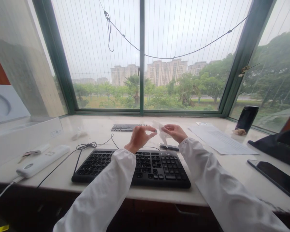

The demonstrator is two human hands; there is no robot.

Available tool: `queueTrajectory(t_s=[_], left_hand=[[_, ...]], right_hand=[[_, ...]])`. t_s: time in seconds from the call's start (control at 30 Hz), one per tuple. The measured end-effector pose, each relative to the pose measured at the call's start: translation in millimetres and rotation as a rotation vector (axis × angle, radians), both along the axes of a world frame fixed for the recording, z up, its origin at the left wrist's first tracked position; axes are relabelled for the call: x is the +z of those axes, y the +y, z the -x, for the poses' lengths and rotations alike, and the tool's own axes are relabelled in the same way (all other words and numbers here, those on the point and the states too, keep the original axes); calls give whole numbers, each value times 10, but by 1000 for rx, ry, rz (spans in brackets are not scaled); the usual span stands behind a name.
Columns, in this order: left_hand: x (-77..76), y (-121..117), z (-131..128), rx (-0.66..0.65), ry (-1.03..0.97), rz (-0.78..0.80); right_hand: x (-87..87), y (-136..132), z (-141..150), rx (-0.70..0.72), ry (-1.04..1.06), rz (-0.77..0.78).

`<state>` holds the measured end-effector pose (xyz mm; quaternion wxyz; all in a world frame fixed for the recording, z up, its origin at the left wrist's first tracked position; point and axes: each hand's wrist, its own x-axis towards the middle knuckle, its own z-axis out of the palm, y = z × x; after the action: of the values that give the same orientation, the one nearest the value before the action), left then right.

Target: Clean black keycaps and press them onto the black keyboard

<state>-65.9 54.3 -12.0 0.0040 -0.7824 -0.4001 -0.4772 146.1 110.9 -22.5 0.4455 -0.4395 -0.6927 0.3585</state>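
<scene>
My left hand [139, 137] is raised above the black keyboard [132, 167], its thumb and forefinger pinched on a tiny dark piece [155, 131]. My right hand [174, 132] is closed on a white wipe or tissue [161, 132] that hangs between the two hands. Both hands hover over the far edge of the keyboard, whose cable [87, 148] runs off to the left. A small dark flat tool [169, 147] lies on the desk just beyond the keyboard, under my right hand.
A second slim keyboard [125, 127] lies near the window. A white box [21, 135] and white power bank [42, 160] are at left. Papers [219, 140], a black cup [246, 118], a dark pouch [275, 146] and a phone [275, 175] are at right.
</scene>
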Motion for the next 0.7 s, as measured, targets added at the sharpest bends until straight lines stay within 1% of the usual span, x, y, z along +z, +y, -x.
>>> queueTrajectory(t_s=[0.07,0.13,0.23,0.33,0.4,0.5,0.6,0.7], left_hand=[[2,-40,-45,-18,-16,0],[-1,-70,-76,-13,-28,-9],[-2,-99,-94,5,-46,-29],[9,-122,-102,26,-62,-29],[22,-137,-113,39,-66,-32],[36,-150,-129,56,-52,-37],[31,-143,-134,73,-32,-20],[15,-121,-129,66,-23,-9]], right_hand=[[7,-78,132,131,216,103],[-12,-141,240,199,334,167],[-43,-192,325,245,418,224],[-52,-191,335,298,476,261],[-60,-166,330,294,517,269],[-80,-125,326,221,546,237],[-91,-116,325,163,536,187],[-73,-137,318,146,489,153]])
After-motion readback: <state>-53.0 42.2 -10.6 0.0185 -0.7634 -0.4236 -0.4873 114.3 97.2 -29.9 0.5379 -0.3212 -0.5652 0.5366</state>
